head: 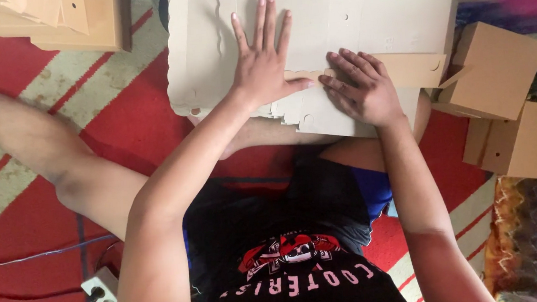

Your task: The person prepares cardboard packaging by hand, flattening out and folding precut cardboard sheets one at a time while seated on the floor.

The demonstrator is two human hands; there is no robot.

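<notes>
A: Nearest us, a wall socket (103, 295) on the red striped rug (21, 211).

B: We have the unfolded pale carton sheet (361, 26) across our lap. Left hand (264, 61) lies flat, fingers spread, pressing it. Right hand (361, 88) has fingers curled on a brown flap (413, 68), gripping nothing.

A: Right of it, folded brown boxes (501, 69). Far left, a cardboard stack (50, 21).
</notes>
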